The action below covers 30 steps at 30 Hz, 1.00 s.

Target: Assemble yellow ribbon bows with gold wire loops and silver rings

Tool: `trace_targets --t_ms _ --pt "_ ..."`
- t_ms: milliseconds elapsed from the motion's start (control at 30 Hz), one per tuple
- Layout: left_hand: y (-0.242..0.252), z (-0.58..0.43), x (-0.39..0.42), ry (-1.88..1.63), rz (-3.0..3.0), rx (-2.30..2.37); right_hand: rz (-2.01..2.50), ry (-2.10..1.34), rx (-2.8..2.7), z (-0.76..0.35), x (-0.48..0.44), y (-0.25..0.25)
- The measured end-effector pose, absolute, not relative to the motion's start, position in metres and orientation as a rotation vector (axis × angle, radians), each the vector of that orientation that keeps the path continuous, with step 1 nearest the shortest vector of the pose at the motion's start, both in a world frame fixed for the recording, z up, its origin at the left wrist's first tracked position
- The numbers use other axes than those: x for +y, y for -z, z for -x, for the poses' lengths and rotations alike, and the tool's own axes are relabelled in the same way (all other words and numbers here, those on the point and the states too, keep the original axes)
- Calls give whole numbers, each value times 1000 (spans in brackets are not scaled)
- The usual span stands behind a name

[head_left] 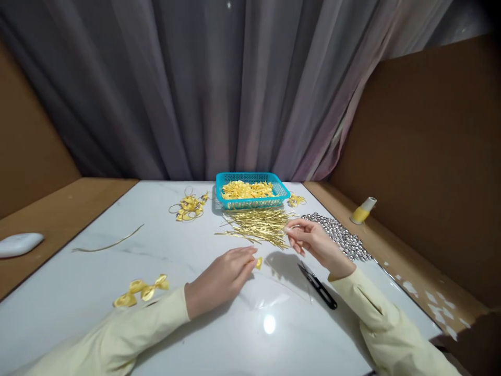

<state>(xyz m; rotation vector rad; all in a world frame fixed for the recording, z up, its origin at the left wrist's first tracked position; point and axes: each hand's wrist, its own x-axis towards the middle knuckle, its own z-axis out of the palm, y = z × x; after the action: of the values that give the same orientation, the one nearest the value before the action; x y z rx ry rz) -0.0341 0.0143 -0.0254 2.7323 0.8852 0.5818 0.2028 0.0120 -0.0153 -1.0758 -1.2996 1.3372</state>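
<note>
My left hand (226, 274) is closed low over the white tabletop, and a small yellow ribbon bow (259, 263) pokes out past its fingertips. To the right, my right hand (313, 241) is raised with thumb and fingers pinched together; whatever they hold is too small to make out. Just beyond both hands lies a heap of gold twist ties (260, 225). Black thread snips (319, 287) lie below my right hand. Several yellow bows (136, 290) rest beside my left sleeve. A thin pale thread-like line crosses the tabletop between my hands and the snips.
A blue basket (287, 197) of yellow bows stands at the back. Finished-looking looped bows (191, 208) lie left of it, a few more (296, 199) right. Silver beads (340, 237) spread at right, near a yellow thread spool (364, 211). A white object (20, 244) sits far left.
</note>
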Motion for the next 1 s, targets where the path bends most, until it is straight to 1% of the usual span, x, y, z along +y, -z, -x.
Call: trace_targets --t_ms 133,267,500,667,767,867,933,1000 --pt "23 33 16 -528 -2749 816 1393 -1137 -1794 -220 6 23" --pt "23 27 11 -431 -2788 630 1489 -997 -2113 -223 7 37" --pt "26 13 3 -411 -2876 244 1452 -882 -2138 -212 10 43" --pt "32 11 -4 -552 -2920 8 1564 -599 -2100 -217 -27 39" --pt "27 10 -7 -652 -2889 12 1495 -773 -2090 -205 -52 43" --pt "18 10 -8 -754 -2886 32 1396 -1101 -1938 -183 -65 47" --pt "12 11 -9 -812 -2916 33 1291 -1398 -1739 -171 -68 47" --pt "7 12 -11 -834 -2958 36 1179 -1606 -1452 -165 -69 45"
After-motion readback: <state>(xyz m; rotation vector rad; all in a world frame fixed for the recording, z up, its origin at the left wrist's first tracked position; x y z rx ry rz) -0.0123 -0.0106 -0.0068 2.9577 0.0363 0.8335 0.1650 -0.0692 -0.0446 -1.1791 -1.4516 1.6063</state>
